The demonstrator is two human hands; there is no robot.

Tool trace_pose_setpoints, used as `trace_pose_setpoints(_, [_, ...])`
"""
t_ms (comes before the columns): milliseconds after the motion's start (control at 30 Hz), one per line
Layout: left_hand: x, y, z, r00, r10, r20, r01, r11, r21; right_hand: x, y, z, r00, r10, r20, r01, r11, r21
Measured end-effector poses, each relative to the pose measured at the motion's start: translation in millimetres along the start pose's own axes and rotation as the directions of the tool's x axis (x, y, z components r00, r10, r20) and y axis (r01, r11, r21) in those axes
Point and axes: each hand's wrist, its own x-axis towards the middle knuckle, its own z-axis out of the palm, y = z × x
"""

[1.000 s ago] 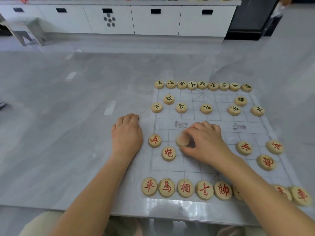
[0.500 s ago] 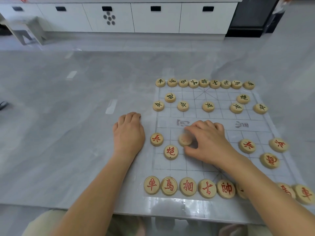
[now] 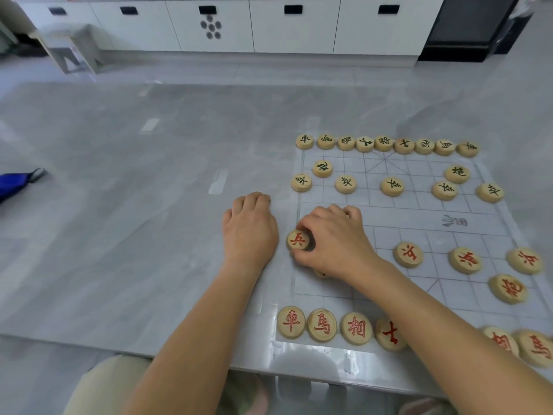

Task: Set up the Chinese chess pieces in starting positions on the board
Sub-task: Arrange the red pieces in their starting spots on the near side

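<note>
Board (image 3: 404,218) was nearly done: black side full, red almost. Right hand (image 3: 335,241) had its grip pinched on a red soldier (image 3: 298,240) at the board's left edge; left hand (image 3: 250,232) lay loose, empty.

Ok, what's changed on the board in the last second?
The right hand moved left from the blank-faced piece it was pinching and now pinches the leftmost red soldier at the board edge. The blank-faced piece is hidden under that hand; the middle red soldier has come into view. Unchanged: the left hand rests on the table beside the board, and the dark-lettered pieces and red back row sit as before.
</note>
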Motion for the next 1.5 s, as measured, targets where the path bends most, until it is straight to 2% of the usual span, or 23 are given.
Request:
trace_pose_setpoints(233, [0.0, 0.3, -0.5, 1.000, -0.001, 0.005, 0.001, 1.000, 0.011, -0.8, 0.6, -1.5, 1.000, -0.014, 0.015, 0.014, 1.000, -0.008])
trace_pose_setpoints(367, [-0.6, 1.5, -1.7, 1.000, 0.003, 0.002, -0.003, 1.000, 0.007, -14.0, 21.9, -18.4, 0.992, 0.125, -0.014, -0.119, 0.968, 0.220])
trace_pose_setpoints(433, [-0.8, 1.6, -1.5, 1.000, 0.007, 0.003, -0.007, 1.000, 0.007, -24.5, 34.3, -26.7, 0.987, 0.156, -0.032, -0.143, 0.955, 0.259])
trace_pose_setpoints(633, [-0.8, 1.0, -2.0, 1.000, 0.005, 0.013, -0.006, 1.000, 0.012, -49.5, 30.0, -19.9, 0.994, -0.050, 0.100, 0.046, 0.998, 0.039])
trace_pose_setpoints(933, [-0.9, 1.6, -3.0, 1.000, 0.004, 0.020, -0.004, 1.000, 0.005, -50.7, 29.5, -13.6, 0.996, -0.057, 0.067, 0.056, 0.998, 0.010])
trace_pose_setpoints(1033, [-0.8, 0.6, -2.8, 1.000, 0.008, 0.024, -0.008, 1.000, 0.000, -58.7, 47.4, -26.3, 0.999, 0.023, 0.026, -0.025, 0.995, 0.100])
trace_pose_setpoints(1133, [-0.3, -0.4, -2.8, 1.000, 0.001, 0.026, -0.001, 1.000, -0.001, -73.9, 86.4, -41.6, 0.983, 0.178, -0.037, -0.172, 0.976, 0.136])
trace_pose_setpoints(1233, [-0.1, 0.4, -3.5, 1.000, -0.008, 0.028, 0.008, 1.000, -0.001, -91.8, 119.1, -55.1, 0.961, 0.278, 0.003, -0.278, 0.959, 0.056])
trace_pose_setpoints(1333, [0.1, 1.2, -3.4, 0.999, -0.011, 0.036, 0.010, 1.000, 0.010, -102.9, 127.9, -54.5, 0.956, 0.287, 0.065, -0.281, 0.956, -0.087])
trace_pose_setpoints(1500, [0.2, -0.1, -4.5, 0.999, -0.012, 0.047, 0.011, 1.000, 0.029, -94.6, 115.1, -41.7, 0.955, 0.294, -0.024, -0.294, 0.941, -0.168])
